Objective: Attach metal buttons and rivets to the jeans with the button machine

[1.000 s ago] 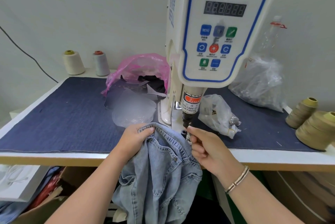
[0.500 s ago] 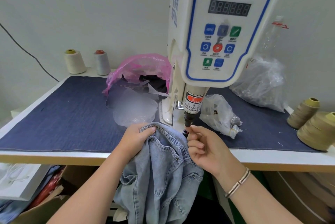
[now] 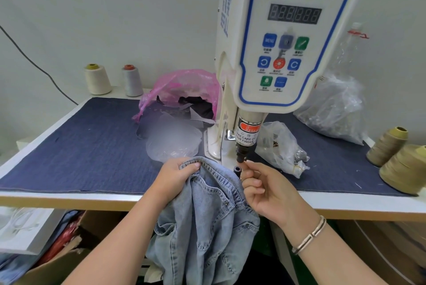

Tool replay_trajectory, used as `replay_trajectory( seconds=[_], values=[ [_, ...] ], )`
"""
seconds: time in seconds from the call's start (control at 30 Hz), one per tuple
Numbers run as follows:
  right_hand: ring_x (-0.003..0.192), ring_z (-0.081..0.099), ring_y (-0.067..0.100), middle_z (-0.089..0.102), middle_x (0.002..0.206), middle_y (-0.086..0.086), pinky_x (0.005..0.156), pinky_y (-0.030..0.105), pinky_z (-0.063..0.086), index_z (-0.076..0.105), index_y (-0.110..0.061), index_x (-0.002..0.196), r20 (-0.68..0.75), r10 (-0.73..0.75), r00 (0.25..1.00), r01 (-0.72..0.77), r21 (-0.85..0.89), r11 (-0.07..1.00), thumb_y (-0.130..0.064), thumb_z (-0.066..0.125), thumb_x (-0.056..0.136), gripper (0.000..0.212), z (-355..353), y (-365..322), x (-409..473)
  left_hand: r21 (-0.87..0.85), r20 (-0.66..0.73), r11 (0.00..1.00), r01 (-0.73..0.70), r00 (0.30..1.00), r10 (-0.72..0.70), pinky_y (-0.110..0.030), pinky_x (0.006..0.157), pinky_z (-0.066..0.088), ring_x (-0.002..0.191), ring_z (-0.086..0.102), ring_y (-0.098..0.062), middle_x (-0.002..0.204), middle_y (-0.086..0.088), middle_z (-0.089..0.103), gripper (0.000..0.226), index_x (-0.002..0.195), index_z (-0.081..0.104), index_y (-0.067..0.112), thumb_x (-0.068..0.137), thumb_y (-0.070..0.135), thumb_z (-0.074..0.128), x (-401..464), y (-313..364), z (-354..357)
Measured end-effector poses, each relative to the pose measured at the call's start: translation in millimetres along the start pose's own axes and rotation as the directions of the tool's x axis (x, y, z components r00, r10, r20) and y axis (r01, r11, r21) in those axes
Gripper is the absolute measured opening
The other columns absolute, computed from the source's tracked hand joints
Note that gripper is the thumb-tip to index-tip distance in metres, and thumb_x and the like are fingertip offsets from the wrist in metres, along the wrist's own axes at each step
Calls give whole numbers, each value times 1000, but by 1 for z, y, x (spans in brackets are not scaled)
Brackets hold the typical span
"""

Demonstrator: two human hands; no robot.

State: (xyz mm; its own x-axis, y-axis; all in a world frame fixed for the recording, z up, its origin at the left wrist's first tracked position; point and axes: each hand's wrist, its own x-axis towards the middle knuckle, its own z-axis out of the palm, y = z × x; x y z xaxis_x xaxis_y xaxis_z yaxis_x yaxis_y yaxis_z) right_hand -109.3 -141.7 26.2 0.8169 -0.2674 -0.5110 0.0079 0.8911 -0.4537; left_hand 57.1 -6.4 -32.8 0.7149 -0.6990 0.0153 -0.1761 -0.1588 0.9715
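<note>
while left hand (image 3: 175, 174) clenches jeans (image 3: 207, 220), right hand (image 3: 265, 190) pinch at die (image 3: 238, 169) unclear.

jeans (image 3: 202, 215) before button machine (image 3: 285, 38), on table (image 3: 69, 197)

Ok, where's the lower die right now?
Centre of the head view: the lower die sits directly under the machine's punch, between the jeans waistband and the right hand.

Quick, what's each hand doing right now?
Left hand: closed on the jeans waistband.
Right hand: fingers curled beside the lower die; holding anything, cannot tell.
</note>
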Motion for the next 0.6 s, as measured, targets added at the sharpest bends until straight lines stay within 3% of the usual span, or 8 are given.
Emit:
replay_trajectory(
  seconds=[0.07,0.2,0.3,0.37,0.43,0.5,0.53,0.6],
  values=[
    [31,37,6,45,52,1,27,13,28,61,1,83,5,11,1000,-11,33,999,-8,58,74,14,2,-1,-2,8,2,1000,0,1000,0,-35,81,51,80,66,-19,90,-19,72,21,87,73,3,96,16,59,0,0,0],
    [32,40,8,45,54,2,28,13,30,59,1,82,19,18,1000,-20,127,992,-7,52,78,11,5,4,-5,13,4,1000,-11,1000,11,-28,75,50,76,66,-14,86,-14,73,20,84,74,9,95,16,59,1,-2,0],
    [35,46,10,50,59,4,32,15,37,62,3,91,-28,-52,998,57,193,980,-11,45,88,22,8,19,-11,30,9,999,-22,1000,22,-31,74,48,75,63,-17,84,-19,71,22,85,71,1,96,16,59,1,-3,1],
    [38,49,12,53,58,5,34,17,41,66,3,96,-37,-106,994,110,109,988,-10,50,84,24,12,39,-14,41,-1,999,-30,1000,30,-32,72,44,70,57,-15,73,-14,65,25,81,67,-2,95,17,59,0,2,0],
    [42,51,14,55,59,6,37,20,43,71,1,94,39,-98,994,102,-121,987,-10,55,82,23,26,61,-13,72,31,997,-20,999,18,-32,67,41,62,49,-11,62,-1,55,29,67,62,7,94,16,60,-2,7,0],
    [46,55,13,57,65,6,46,22,48,71,-4,93,129,-130,983,176,-471,865,-11,54,88,19,47,74,1,233,80,969,88,991,-109,-38,64,46,56,47,-15,57,-1,51,29,62,59,18,89,8,62,-4,2,16],
    [50,57,12,58,68,4,52,24,53,69,-7,98,168,-190,967,254,-625,738,-12,51,93,19,59,76,13,248,29,956,160,985,-172,-41,68,52,57,51,-21,62,-12,56,19,72,63,11,85,-2,63,-11,-1,24],
    [61,60,12,62,78,0,69,29,55,65,-12,109,246,-362,899,387,-833,395,-16,47,96,22,81,71,43,289,-84,939,188,982,-171,-11,67,49,76,62,-26,92,-34,63,11,83,61,-3,88,-10,56,-13,-3,21]
  ],
)
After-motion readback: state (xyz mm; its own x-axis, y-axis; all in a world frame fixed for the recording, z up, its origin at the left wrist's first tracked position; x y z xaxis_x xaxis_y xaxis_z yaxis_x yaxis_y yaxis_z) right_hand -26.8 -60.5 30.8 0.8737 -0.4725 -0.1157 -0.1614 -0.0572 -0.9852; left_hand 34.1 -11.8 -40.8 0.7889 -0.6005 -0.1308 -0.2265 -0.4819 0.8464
